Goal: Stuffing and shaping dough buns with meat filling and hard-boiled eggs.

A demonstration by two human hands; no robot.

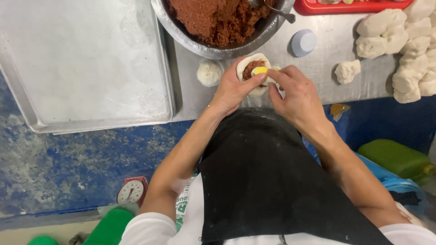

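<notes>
packages: your green jug (399,159) lies low right | dial: round white scale face (131,192), red case, low left

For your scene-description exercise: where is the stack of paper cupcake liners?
In the head view, the stack of paper cupcake liners sits on the steel table, right of the metal bowl, above the right hand.

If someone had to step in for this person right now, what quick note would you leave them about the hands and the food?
Left hand cups a flattened dough round, thumb on the egg piece lying over brown filling.
Right hand pinches the round's right edge.
Filling bowl sits just above; dough lumps lie at right; a paper cup is beside the bowl.
A small white ball lies left of the round.
Done: round filled. Left: dough still open; metal tray holds nothing.
</notes>
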